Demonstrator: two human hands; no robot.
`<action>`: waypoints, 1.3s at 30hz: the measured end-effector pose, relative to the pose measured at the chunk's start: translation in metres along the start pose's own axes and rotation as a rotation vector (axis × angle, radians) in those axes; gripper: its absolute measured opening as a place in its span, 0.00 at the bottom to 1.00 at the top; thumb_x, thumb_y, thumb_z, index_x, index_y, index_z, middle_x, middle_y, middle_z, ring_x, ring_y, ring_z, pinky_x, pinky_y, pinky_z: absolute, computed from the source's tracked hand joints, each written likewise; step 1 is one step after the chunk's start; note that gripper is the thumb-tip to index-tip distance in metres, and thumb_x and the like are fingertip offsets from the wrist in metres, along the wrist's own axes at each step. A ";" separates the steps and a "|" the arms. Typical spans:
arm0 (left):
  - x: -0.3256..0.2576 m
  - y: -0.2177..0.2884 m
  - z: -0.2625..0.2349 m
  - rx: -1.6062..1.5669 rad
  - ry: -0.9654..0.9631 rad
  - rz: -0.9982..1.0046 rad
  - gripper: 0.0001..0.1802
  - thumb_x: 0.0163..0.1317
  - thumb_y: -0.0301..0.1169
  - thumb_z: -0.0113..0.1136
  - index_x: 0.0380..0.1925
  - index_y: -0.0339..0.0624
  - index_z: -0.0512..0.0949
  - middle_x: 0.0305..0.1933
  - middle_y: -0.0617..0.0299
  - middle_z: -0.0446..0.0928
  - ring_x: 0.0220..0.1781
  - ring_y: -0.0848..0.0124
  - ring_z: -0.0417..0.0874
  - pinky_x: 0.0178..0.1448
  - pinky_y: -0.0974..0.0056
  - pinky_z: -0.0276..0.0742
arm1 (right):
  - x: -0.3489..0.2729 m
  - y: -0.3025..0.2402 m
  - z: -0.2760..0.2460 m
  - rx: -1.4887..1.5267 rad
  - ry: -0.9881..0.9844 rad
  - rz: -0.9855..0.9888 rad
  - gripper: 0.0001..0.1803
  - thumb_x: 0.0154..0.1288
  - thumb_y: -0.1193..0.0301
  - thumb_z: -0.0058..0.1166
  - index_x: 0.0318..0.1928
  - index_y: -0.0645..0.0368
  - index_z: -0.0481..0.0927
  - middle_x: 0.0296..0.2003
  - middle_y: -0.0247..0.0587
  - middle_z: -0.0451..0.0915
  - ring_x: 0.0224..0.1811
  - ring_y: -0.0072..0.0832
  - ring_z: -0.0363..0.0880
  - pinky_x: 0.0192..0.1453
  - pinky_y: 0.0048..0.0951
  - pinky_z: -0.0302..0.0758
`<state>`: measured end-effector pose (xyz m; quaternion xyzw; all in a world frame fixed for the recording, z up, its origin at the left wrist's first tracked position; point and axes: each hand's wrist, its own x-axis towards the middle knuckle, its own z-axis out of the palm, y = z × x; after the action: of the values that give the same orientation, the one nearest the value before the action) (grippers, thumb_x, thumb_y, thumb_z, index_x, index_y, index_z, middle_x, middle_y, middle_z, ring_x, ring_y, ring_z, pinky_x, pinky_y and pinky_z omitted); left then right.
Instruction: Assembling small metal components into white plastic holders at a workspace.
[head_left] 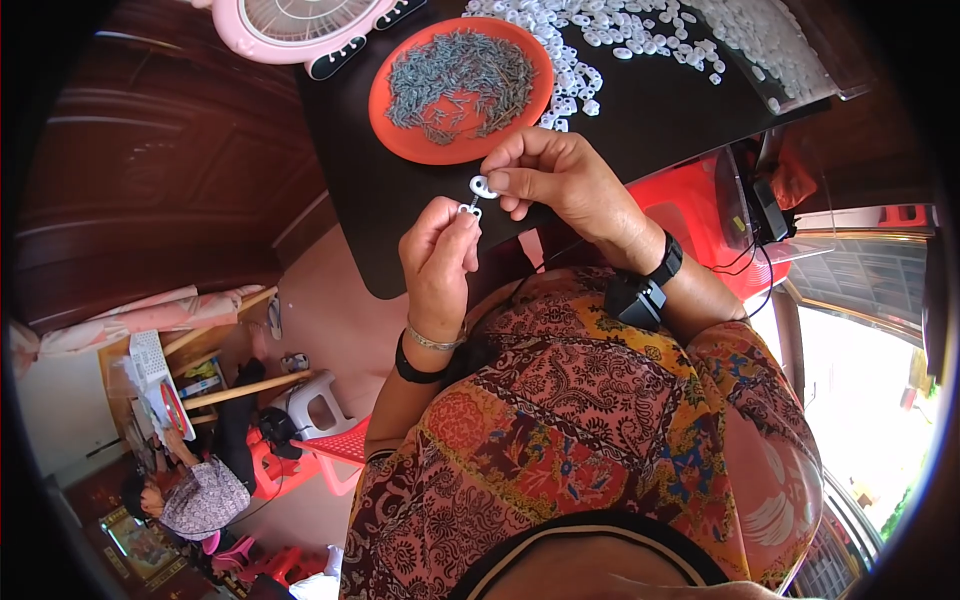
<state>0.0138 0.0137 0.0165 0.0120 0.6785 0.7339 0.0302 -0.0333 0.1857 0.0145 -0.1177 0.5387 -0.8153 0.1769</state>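
Note:
Above the dark table (360, 205), my left hand (436, 270) pinches a small white plastic piece (469, 211) between thumb and fingertips. Closed on a white rounded plastic piece with a dark hole (482, 187) is my right hand (570, 190), just above and to the right. A thin grey screw (474, 201) shows between the two pieces; whether it is threaded into either one I cannot tell. Beyond my hands an orange plate (390, 128) holds a heap of grey screws (460, 80). Many loose white plastic pieces (575, 85) lie right of the plate.
A pink fan (235, 30) stands at the table's far left. More white pieces fill a clear container (790, 60) at the far right. A red plastic stool (685, 215) is beside the table. Another person (205, 490) sits at the lower left, by a small table.

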 end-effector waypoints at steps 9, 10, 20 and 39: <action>-0.001 -0.001 0.000 0.009 -0.008 -0.030 0.10 0.62 0.27 0.49 0.22 0.38 0.69 0.19 0.69 0.65 0.18 0.84 0.62 0.22 0.76 0.56 | -0.002 0.005 0.001 -0.050 -0.021 -0.039 0.07 0.62 0.76 0.57 0.40 0.64 0.79 0.31 0.31 0.80 0.28 0.14 0.75 0.33 0.16 0.74; 0.000 0.000 0.000 0.019 -0.011 -0.035 0.10 0.63 0.27 0.49 0.22 0.38 0.69 0.19 0.70 0.65 0.18 0.84 0.62 0.22 0.76 0.56 | -0.003 0.004 0.001 -0.048 -0.021 -0.038 0.07 0.62 0.76 0.57 0.40 0.64 0.79 0.31 0.31 0.80 0.28 0.14 0.75 0.33 0.16 0.74; -0.002 -0.004 0.001 -0.009 -0.001 -0.022 0.12 0.65 0.29 0.49 0.22 0.38 0.68 0.19 0.70 0.64 0.18 0.84 0.60 0.22 0.76 0.55 | -0.007 0.006 0.010 -0.198 -0.037 -0.112 0.07 0.62 0.80 0.56 0.41 0.65 0.80 0.32 0.32 0.80 0.33 0.14 0.77 0.36 0.16 0.75; -0.001 -0.004 0.003 -0.088 -0.037 -0.088 0.12 0.67 0.33 0.45 0.29 0.38 0.71 0.19 0.66 0.67 0.19 0.80 0.64 0.23 0.75 0.55 | -0.011 0.000 0.011 -0.501 -0.082 -0.270 0.13 0.56 0.79 0.62 0.43 0.63 0.77 0.28 0.32 0.79 0.27 0.13 0.77 0.27 0.14 0.72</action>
<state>0.0151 0.0170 0.0128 -0.0055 0.6448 0.7606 0.0755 -0.0190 0.1814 0.0188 -0.2612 0.6951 -0.6676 0.0541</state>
